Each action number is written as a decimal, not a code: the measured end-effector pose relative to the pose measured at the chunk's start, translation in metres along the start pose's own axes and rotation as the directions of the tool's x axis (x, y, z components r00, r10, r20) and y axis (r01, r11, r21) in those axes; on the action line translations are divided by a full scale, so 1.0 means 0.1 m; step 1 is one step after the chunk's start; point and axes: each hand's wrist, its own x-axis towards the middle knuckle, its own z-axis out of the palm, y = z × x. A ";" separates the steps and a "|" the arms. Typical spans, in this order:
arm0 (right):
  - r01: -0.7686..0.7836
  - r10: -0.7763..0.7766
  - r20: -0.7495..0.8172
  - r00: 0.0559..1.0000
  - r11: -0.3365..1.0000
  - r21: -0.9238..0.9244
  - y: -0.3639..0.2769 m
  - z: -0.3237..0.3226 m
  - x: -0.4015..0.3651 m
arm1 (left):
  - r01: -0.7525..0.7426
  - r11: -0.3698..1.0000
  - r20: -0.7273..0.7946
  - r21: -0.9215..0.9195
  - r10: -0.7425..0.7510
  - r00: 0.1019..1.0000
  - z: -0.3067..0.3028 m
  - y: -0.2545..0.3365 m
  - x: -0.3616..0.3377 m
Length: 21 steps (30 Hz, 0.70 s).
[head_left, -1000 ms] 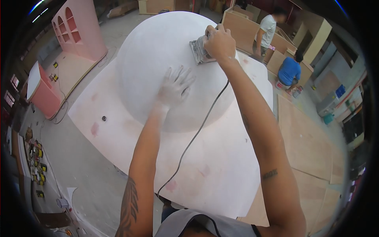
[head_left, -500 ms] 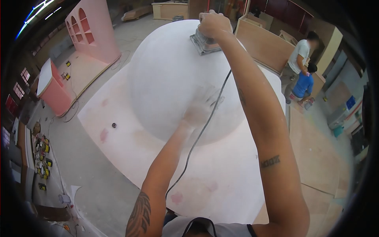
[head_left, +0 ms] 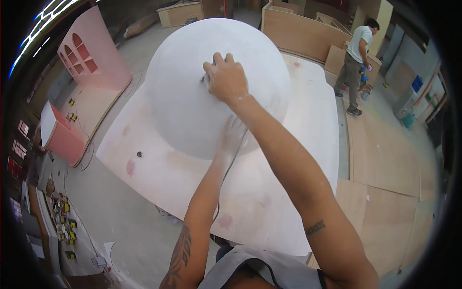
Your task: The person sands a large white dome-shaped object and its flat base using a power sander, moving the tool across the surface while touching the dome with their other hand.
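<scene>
A large white dome (head_left: 178, 120) stands on a pale board (head_left: 274, 207) with pinkish stains. My right hand (head_left: 227, 79) is closed over an electric sander (head_left: 203, 83) on the dome's upper face. Most of the sander is hidden beneath the hand; only a dark bit shows at its left. Lower down, my left hand (head_left: 233, 134), dusty and slightly blurred, rests on the dome with its fingers stretched out. A dark power cord (head_left: 227, 172) runs past it and down along the left forearm.
A small dark round object (head_left: 139, 154) lies on the board's left part. Pink furniture pieces (head_left: 89, 53) stand at left, near several yellow-and-black tools (head_left: 67, 231) low down. A person (head_left: 358, 62) in a white shirt stands at right beside plywood sheets (head_left: 385, 154).
My right hand has brought the sander down and left across the dome. My left hand has shifted slightly on its surface. The view has turned, and the person at right now stands apart.
</scene>
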 end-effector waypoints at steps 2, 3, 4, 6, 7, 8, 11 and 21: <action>-0.041 0.041 -0.028 0.999 0.999 0.008 0.09 -0.07 -0.18 | -0.044 0.998 0.027 0.043 0.043 0.999 0.01 0.19 -0.21; -0.090 0.091 -0.022 0.996 0.996 0.022 0.11 -0.08 -0.30 | -0.064 0.994 0.066 0.085 0.058 0.996 -0.01 0.24 -0.37; -0.136 0.137 -0.016 0.991 0.990 0.038 0.13 -0.08 -0.42 | -0.070 0.994 0.079 0.082 0.063 0.995 -0.01 0.20 -0.50; -0.166 0.167 -0.038 0.985 0.986 0.019 0.20 -0.08 -0.60 | -0.045 0.990 0.038 -0.133 0.050 0.998 -0.11 -0.02 -0.73; -0.188 0.187 -0.063 0.980 0.982 -0.003 0.24 -0.09 -0.67 | -0.009 1.000 0.028 0.002 0.009 1.000 -0.24 -0.12 -0.81; -0.196 0.195 -0.068 0.978 0.981 -0.008 0.26 -0.09 -0.75 | 0.029 0.990 0.008 0.135 -0.030 1.000 -0.42 -0.20 -0.84; -0.216 0.213 -0.119 0.970 0.976 -0.011 0.32 -0.11 -0.83 | 0.281 0.940 -0.106 0.194 -0.264 0.959 -0.80 -0.65 -0.58; -0.290 0.288 -0.039 0.957 0.951 -0.106 0.44 0.00 0.17 | 0.586 0.804 -0.091 0.105 -0.579 0.811 -1.21 -1.99 0.43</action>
